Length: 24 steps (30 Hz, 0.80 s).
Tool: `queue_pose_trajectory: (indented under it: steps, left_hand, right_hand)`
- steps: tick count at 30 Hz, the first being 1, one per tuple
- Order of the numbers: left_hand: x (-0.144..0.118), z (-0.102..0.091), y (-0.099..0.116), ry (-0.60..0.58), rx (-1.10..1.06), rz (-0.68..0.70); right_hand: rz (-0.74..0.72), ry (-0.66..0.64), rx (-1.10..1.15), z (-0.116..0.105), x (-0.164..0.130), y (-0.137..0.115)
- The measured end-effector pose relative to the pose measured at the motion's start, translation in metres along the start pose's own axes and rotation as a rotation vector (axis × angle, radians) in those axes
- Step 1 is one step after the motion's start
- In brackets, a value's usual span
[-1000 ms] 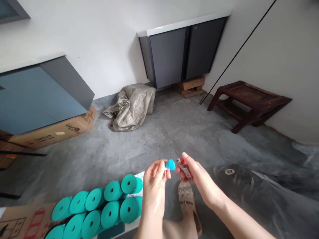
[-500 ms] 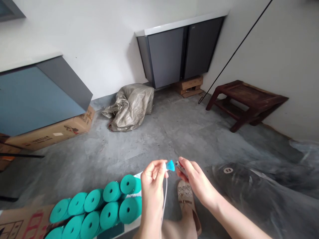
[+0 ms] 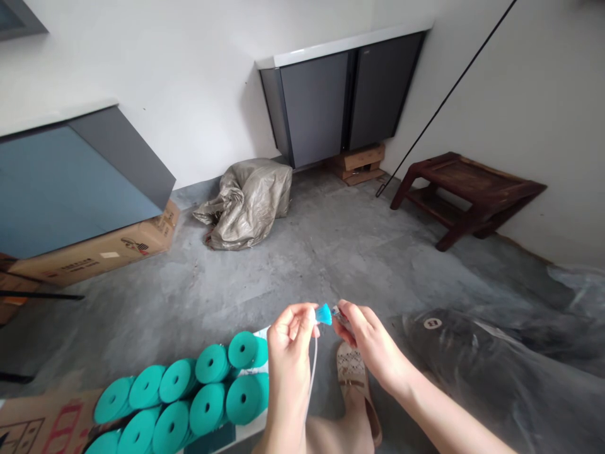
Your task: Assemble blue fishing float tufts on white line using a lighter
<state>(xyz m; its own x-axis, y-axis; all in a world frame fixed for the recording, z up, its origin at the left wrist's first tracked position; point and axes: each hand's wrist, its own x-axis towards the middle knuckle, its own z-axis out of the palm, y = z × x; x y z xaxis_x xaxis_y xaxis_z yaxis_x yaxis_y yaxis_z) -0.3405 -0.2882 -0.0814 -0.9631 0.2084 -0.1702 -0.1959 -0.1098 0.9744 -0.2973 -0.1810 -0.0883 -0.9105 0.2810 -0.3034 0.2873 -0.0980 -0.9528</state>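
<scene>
We pinch a blue bristle tuft [image 3: 324,314] at its base in our left hand [image 3: 292,334], a white cord [image 3: 314,366] hanging beneath, and clasp a partly hidden lighter [image 3: 336,311] in our right hand [image 3: 366,331] — the 2 hands apart, the lighter's tip near the tuft. At lower left are 2 rows of teal spools [image 3: 211,362].

The bare left forearm [image 3: 286,413] rises almost upright from the lower edge of the view; the bare left hand [image 3: 290,334] above it pinches with thumb and forefinger, the other fingers curled. The bare right forearm [image 3: 425,401] slants in from the lower right, the bare right hand [image 3: 371,337] gripping just apart from the left one, thumb on top, fingers folded beneath.
</scene>
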Motion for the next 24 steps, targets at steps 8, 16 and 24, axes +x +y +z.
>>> queue_pose_trajectory:
  steps: [8, 16, 24]
  left_hand:
    - [-0.0003, -0.0019, -0.0006, -0.022, 0.072, 0.0]
    - [0.0008, -0.0022, -0.0012, -0.007, 0.074, 0.003]
    - [0.0003, -0.0026, 0.0, -0.026, 0.088, 0.005]
  right_hand:
    - [0.03, 0.013, 0.018, 0.0006, 0.0012, 0.0031]
    - [0.021, 0.005, -0.041, -0.0002, -0.0006, 0.0018]
    - [0.025, 0.018, -0.03, 0.0007, 0.0007, 0.0031]
